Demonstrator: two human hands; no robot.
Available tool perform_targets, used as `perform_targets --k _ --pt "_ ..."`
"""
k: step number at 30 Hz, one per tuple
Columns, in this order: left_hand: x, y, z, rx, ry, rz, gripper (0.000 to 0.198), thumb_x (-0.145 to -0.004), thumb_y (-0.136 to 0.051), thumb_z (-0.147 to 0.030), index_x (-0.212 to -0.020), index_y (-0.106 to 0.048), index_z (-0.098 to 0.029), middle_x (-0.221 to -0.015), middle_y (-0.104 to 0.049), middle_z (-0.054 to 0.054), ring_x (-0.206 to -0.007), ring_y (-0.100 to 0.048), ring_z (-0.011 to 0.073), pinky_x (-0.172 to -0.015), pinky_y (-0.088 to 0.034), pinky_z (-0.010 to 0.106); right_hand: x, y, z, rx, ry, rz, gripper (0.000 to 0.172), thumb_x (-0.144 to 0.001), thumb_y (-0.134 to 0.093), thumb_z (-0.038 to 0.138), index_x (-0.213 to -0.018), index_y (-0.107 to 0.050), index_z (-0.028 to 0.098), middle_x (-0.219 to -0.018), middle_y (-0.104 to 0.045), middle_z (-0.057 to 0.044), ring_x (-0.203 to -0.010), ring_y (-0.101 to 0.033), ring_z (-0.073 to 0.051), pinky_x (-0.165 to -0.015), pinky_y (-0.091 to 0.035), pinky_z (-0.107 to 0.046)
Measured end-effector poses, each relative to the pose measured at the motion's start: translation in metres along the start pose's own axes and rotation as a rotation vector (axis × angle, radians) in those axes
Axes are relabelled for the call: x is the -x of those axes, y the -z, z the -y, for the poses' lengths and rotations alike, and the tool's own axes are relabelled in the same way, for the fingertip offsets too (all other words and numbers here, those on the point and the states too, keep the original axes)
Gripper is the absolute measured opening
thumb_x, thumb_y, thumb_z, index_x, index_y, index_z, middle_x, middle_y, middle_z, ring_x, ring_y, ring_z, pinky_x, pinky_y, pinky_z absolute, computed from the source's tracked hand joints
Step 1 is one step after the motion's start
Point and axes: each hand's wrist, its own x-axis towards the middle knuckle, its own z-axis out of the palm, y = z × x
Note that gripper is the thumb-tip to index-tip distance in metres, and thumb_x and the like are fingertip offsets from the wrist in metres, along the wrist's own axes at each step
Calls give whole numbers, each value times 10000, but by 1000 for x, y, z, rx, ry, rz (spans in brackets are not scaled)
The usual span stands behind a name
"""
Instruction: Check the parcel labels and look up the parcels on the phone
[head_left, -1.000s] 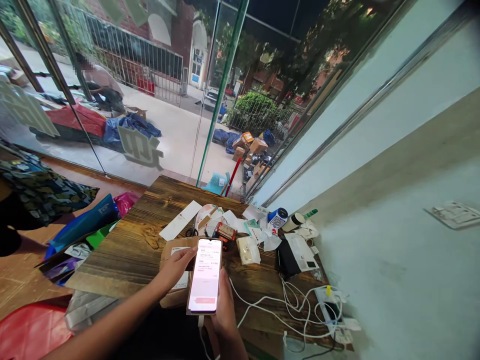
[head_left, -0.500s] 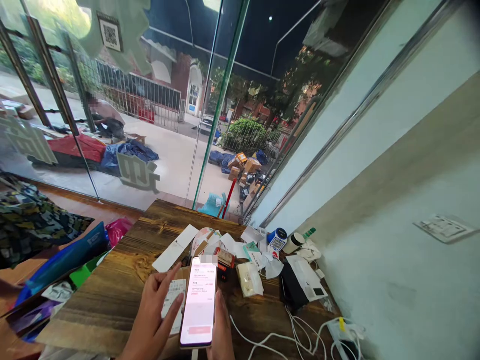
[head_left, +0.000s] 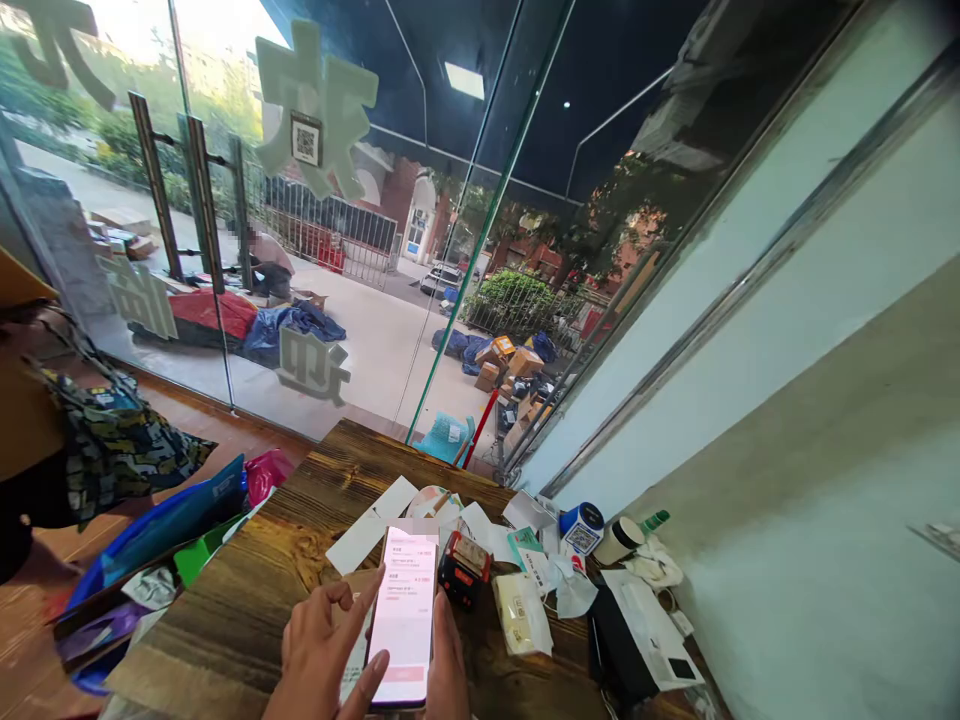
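Note:
A lit smartphone (head_left: 405,615) stands tilted toward me over the wooden table (head_left: 255,590), its screen showing lines of text and a pink bar near the bottom. My right hand (head_left: 448,660) grips it along its right edge, the fingers behind it mostly hidden. My left hand (head_left: 319,640) is open at the phone's left side. Its index finger points at the upper left of the screen and its thumb lies near the lower left; I cannot tell whether either touches. Below the left hand, a labelled package is partly covered.
Beside the phone are a black-and-red device (head_left: 463,572), a tissue pack (head_left: 521,613), papers and a black printer-like box (head_left: 615,650). Bins (head_left: 157,560) stand on the left floor. A glass wall is ahead; outside, a person (head_left: 270,265) crouches near parcels (head_left: 510,360).
The view has swung left, bringing a person with a patterned bag into sight at the left. My left index finger has moved closer to the phone's upper left edge.

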Motion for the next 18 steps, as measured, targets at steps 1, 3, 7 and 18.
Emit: perform_targets --k 1,3,7,18 --pt "-1 0 1 -7 25 16 486 -877 -392 -537 -1339 -464 -402 -1001 -512 79 -870 -471 250 -790 -412 435 1 -3 0 -7 16 -17 696 -682 -603 698 -1176 -627 208 -1182 -677 -89 -1124 -605 -316 -892 -532 -430" --pt "-2 -2 4 -2 82 41 496 -889 -352 -537 -1342 -470 -372 -978 -511 74 -868 -472 248 -789 -411 437 3 -7 0 -7 46 -54 686 -693 -598 691 -1172 -630 200 -1152 -692 -87 -1076 -634 -301 -870 -544 -415" --pt "-1 -5 10 -2 110 32 510 -893 -329 -544 -1356 -450 -365 -995 -528 71 -890 -483 250 -818 -410 445 0 -5 -9 82 65 -75 640 -767 -514 676 -1133 -646 168 -1123 -702 -89 -1014 -663 -280 -838 -561 -416" --pt "5 -4 22 154 80 -50 468 -864 -431 -536 -1250 -581 -319 -1000 -577 70 -922 -523 243 -848 -455 394 -23 14 -43 373 218 -116 666 -820 -415 677 -1127 -647 133 -1150 -667 -132 -1147 -581 -316 -919 -512 -469"
